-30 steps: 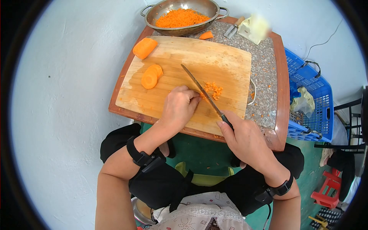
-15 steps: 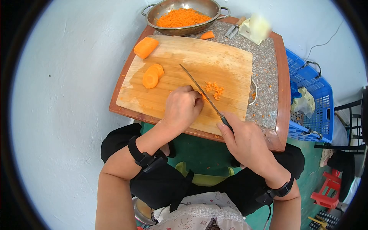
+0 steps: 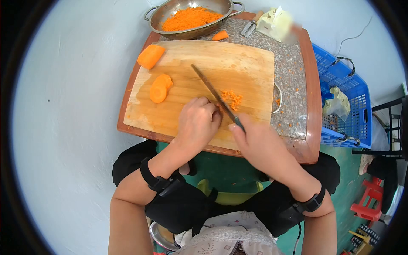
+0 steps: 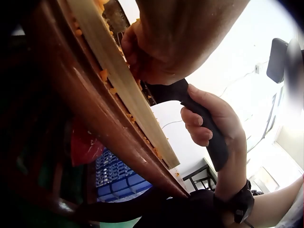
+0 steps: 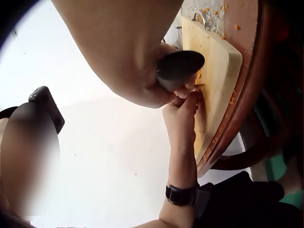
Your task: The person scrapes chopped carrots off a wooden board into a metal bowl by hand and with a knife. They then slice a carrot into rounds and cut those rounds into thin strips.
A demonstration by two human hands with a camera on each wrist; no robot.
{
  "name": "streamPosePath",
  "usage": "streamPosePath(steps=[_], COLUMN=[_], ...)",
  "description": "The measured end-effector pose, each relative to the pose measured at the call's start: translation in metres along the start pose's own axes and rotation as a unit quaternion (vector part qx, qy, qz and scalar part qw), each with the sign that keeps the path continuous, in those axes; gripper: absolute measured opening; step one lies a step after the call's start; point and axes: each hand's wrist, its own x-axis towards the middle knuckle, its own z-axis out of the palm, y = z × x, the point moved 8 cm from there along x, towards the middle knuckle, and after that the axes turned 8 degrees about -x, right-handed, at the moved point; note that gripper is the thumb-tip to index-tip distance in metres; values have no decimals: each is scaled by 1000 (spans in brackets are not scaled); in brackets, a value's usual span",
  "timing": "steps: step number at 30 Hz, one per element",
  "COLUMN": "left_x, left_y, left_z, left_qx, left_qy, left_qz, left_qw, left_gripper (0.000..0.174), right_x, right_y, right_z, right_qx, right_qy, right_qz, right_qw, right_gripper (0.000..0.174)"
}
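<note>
My right hand [image 3: 265,146] grips the dark handle of a kitchen knife [image 3: 211,88], whose blade lies slantwise low over the wooden cutting board [image 3: 246,63]. Right beside the blade, my left hand [image 3: 197,121] has its fingers curled down at the board, pinching a small carrot piece that the fingers and blade mostly hide. Finely diced carrot [image 3: 231,98] lies in a small heap on the blade's other side. Toward the board's left are overlapping carrot slices [image 3: 158,91], and a thick carrot chunk [image 3: 151,57] rests at its far left corner. The handle [image 4: 209,128] shows in the left wrist view.
A two-handled metal pan [image 3: 155,26] of chopped carrot stands at the table's far edge. Near it lie a carrot end [image 3: 220,35], a peeler [image 3: 248,29] and a pale packet [image 3: 272,25]. A blue plastic basket [image 3: 361,93] is right of the table [image 3: 313,106].
The head view has shifted, so the board appears further left and higher. My right hand and the knife handle have come closer to my left hand. Less of the pinched carrot shows now.
</note>
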Motion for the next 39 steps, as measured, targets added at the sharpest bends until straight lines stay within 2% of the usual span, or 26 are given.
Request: streamPosePath(steps=[3,11,16,21,26,30,39], left_x=[-3,-2,-1,-1,-1,-4,-7], left_y=[0,-5,-6,-6,-4,-11,-12], left_z=[-2,-1,1,-1,-3,-3,-5], left_qx=[1,-19,-34,-37,-41,-66,-65], left_qy=[11,0,0,9,11,19,18], left_qz=[4,-21,-24,-23,-12,-28,-23], left_qw=[1000,1000,999,999,999,997,997], left_gripper=[9,11,6,9,7,10,10], right_x=[-1,-20,-21,-12,12,2,-24], right_y=[9,-5,-8,-5,15,18,-4], right_z=[-7,-12,-9,-6,1,-12,-22], right_qx=[61,22,1,-34,52,112,49], right_qy=[11,-12,-13,-4,19,14,23], right_qz=[5,-6,-21,-38,1,27,-25], right_qw=[998,1000,1000,999,998,993,998], right_gripper=[24,21,20,21,26,26,18])
